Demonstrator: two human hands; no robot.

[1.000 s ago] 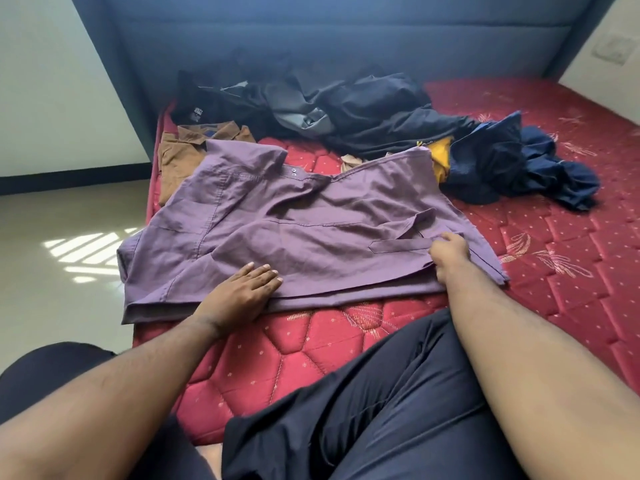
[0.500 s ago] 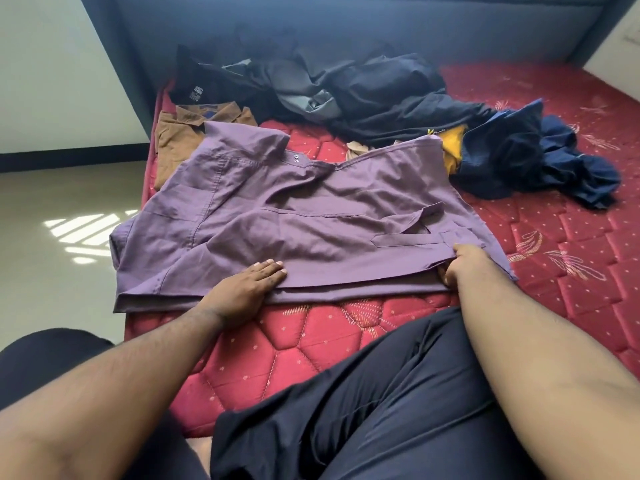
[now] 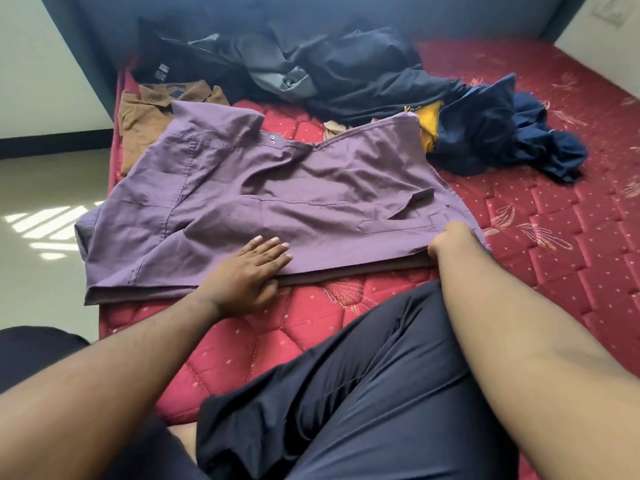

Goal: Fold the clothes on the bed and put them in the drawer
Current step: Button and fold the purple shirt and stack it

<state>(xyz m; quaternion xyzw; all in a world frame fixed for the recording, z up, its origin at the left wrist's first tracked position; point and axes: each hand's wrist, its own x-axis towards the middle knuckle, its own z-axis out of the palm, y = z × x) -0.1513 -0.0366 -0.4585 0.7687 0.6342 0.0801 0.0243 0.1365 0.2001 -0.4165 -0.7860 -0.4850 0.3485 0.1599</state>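
A purple shirt (image 3: pixel 263 199) lies spread flat across the near part of the red quilted mattress (image 3: pixel 554 258), its collar toward the left edge. My left hand (image 3: pixel 249 271) presses flat on the shirt's near hem with straight fingers. My right hand (image 3: pixel 450 240) grips the shirt's near right corner, fingers curled under the cloth. Behind the shirt lie a brown shirt (image 3: pixel 145 123), a heap of black and grey clothes (image 3: pixel 329 71), a yellow garment (image 3: pixel 427 123) and a crumpled navy garment (image 3: pixel 502 133). No drawer is in view.
A blue padded headboard (image 3: pixel 311 12) stands behind the heap. The beige floor (image 3: pixel 45 237) lies left of the bed, with sun stripes on it. My leg in dark trousers (image 3: pixel 363 393) rests on the mattress's near edge. A white wall (image 3: pixel 602 32) stands at far right.
My right hand has slid a little toward me along the shirt's right corner, its fingers now tucked under the cloth. My left hand stays pressed on the hem. The view has tipped slightly.
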